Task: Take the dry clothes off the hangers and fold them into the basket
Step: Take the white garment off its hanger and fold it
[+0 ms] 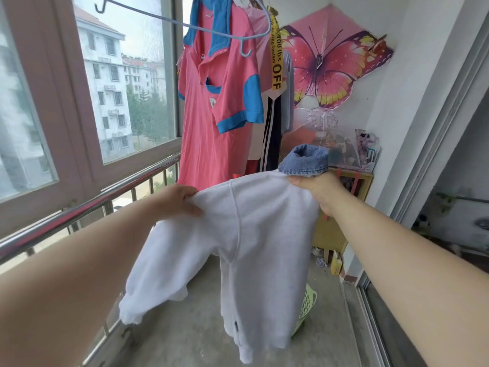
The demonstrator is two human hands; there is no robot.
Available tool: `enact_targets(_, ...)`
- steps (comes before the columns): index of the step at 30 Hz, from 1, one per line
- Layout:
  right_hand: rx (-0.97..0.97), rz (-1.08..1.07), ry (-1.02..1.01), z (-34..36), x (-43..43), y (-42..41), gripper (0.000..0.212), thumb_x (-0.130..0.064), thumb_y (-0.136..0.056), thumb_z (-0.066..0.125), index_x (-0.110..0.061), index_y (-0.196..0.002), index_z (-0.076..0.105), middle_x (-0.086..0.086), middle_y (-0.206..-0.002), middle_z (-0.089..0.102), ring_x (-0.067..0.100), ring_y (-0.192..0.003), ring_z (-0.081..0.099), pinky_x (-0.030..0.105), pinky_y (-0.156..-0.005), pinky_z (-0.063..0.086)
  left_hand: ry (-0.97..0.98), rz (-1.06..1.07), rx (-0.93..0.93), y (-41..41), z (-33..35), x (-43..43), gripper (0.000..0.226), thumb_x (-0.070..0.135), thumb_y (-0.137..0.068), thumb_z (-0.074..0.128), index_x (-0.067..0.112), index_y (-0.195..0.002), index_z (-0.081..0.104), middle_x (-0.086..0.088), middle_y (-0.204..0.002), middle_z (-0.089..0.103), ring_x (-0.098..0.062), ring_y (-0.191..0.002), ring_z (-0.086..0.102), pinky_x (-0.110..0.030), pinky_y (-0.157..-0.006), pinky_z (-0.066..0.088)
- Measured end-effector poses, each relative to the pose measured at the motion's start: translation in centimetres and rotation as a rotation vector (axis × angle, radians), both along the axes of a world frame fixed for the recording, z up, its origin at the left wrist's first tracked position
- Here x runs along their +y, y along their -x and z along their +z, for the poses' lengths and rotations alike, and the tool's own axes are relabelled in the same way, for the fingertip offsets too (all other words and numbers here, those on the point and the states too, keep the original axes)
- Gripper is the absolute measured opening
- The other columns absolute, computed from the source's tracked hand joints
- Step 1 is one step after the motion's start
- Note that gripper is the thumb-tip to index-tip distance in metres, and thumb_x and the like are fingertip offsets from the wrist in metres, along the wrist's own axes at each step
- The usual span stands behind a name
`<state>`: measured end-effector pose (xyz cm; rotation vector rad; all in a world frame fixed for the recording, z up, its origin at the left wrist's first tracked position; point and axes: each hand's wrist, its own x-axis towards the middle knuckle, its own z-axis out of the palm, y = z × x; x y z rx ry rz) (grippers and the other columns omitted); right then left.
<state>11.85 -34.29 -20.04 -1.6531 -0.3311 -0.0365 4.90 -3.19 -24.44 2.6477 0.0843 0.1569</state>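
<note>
A white sweatshirt (264, 234) with a blue denim collar (304, 161) hangs in front of me, off any hanger. My left hand (177, 200) pinches its left shoulder. At the neck, just under the collar, my right hand (320, 189) grips the cloth. One sleeve droops at the lower left. An empty light-blue hanger (211, 30) hangs overhead. Behind it a pink polo shirt (211, 115) with blue trim hangs, with more clothes (272, 123) beside it. The green basket (307, 305) sits on the floor, mostly hidden by the sweatshirt.
A steel railing (92, 205) and windows (119, 88) run along the left. A pink butterfly kite (330, 64) is on the back wall above a yellow cabinet (333, 234) with clutter on top. A sliding door frame (436, 154) stands at right. Concrete floor (185, 327) below.
</note>
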Motion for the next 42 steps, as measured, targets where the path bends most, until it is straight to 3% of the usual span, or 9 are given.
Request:
enact_targets(4, 0.062, 0.092, -0.036, 0.2, 0.4, -0.1, 0.018, -0.005, -0.081, 0.073, -0.018, -0.092, 0.068, -0.002, -0.096, 0.070, 0.018, -0.097, 0.064, 0.029, -0.090, 0.050, -0.150, -0.039, 0.089, -0.2, -0.1, 0.1, 0.015, 0.015, -0.079, 0.067, 0.021, -0.092, 0.063, 0.001, -0.084, 0.060, -0.020, -0.085, 0.054, -0.026, -0.067, 0.037)
enact_targets(7, 0.151, 0.175, -0.092, 0.6, 0.5, 0.3, 0.014, 0.000, -0.083, 0.069, -0.013, -0.089, 0.068, -0.001, -0.083, 0.074, 0.015, -0.082, 0.068, 0.027, -0.078, 0.057, -0.177, -0.020, 0.089, -0.3, 0.1, -0.4, 0.024, 0.007, -0.079, 0.057, 0.029, -0.071, 0.051, 0.008, -0.069, 0.049, -0.017, -0.077, 0.048, -0.024, -0.056, 0.034)
enact_targets(14, 0.204, 0.299, -0.152, 1.4, 0.6, 0.8, 0.014, 0.003, -0.084, 0.064, -0.009, -0.090, 0.069, 0.004, -0.081, 0.074, 0.016, -0.075, 0.071, 0.029, -0.073, 0.059, -0.137, 0.043, 0.053, -1.2, -0.1, -0.8, 0.035, 0.002, -0.077, 0.055, 0.020, -0.105, 0.069, 0.000, -0.086, 0.060, -0.019, -0.084, 0.056, -0.024, -0.069, 0.041)
enact_targets(22, 0.187, 0.300, -0.175, 1.7, 0.6, 1.1, 0.015, 0.004, -0.083, 0.064, -0.008, -0.089, 0.069, 0.004, -0.081, 0.074, 0.017, -0.077, 0.071, 0.032, -0.078, 0.057, 0.696, -0.105, 0.361, -0.9, -1.2, -3.5, 0.052, -0.017, -0.074, 0.042, 0.015, -0.108, 0.066, -0.007, -0.103, 0.066, -0.025, -0.104, 0.063, -0.035, -0.088, 0.055)
enact_targets(27, 0.203, 0.317, -0.147, 1.7, 0.8, 1.5, 0.017, 0.006, -0.083, 0.063, -0.008, -0.089, 0.069, 0.004, -0.082, 0.074, 0.017, -0.078, 0.070, 0.032, -0.080, 0.057, 0.704, 0.016, 0.319, -1.3, -2.0, -4.6, 0.034, -0.014, -0.068, 0.047, 0.012, -0.071, 0.068, -0.010, -0.083, 0.060, -0.025, -0.085, 0.057, -0.033, -0.073, 0.053)
enact_targets(31, 0.225, 0.317, -0.116, 1.5, 0.7, 1.7, 0.017, 0.006, -0.083, 0.063, -0.008, -0.092, 0.068, 0.008, -0.090, 0.071, 0.020, -0.084, 0.068, 0.036, -0.086, 0.054, 0.747, 0.048, 0.241, -1.4, -1.7, -4.7, 0.041, -0.019, -0.075, 0.036, 0.009, -0.086, 0.063, -0.010, -0.075, 0.056, -0.021, -0.070, 0.054, -0.030, -0.066, 0.051)
enact_targets(35, 0.231, 0.306, -0.127, 1.3, 0.2, 1.8, 0.015, 0.005, -0.083, 0.063, -0.008, -0.089, 0.068, 0.009, -0.089, 0.071, 0.021, -0.083, 0.068, 0.037, -0.088, 0.053, 0.856, 0.022, 0.195, -1.3, -1.0, -4.9, 0.054, -0.023, -0.073, 0.028, 0.004, -0.102, 0.065, -0.014, -0.087, 0.064, -0.027, -0.086, 0.062, -0.030, -0.069, 0.055)
enact_targets(38, 0.253, 0.321, -0.117, 1.2, 0.1, 1.8, 0.015, 0.005, -0.082, 0.064, -0.008, -0.089, 0.069, 0.009, -0.087, 0.071, 0.022, -0.083, 0.068, 0.038, -0.090, 0.052, 1.022, -0.004, 0.161, -1.0, -0.3, -5.2, 0.049, -0.027, -0.071, 0.031, 0.001, -0.083, 0.069, -0.015, -0.082, 0.068, -0.030, -0.089, 0.062, -0.034, -0.076, 0.055)
enact_targets(42, 0.266, 0.360, -0.114, 1.2, 0.7, 2.0, 0.018, 0.002, -0.080, 0.066, -0.005, -0.096, 0.069, 0.011, -0.092, 0.070, 0.022, -0.085, 0.068, 0.038, -0.090, 0.052, 1.084, -0.153, 0.171, -0.3, 0.6, -6.1, 0.047, -0.010, -0.071, 0.051, 0.004, -0.114, 0.065, -0.019, -0.108, 0.067, -0.032, -0.105, 0.060, -0.044, -0.097, 0.049)
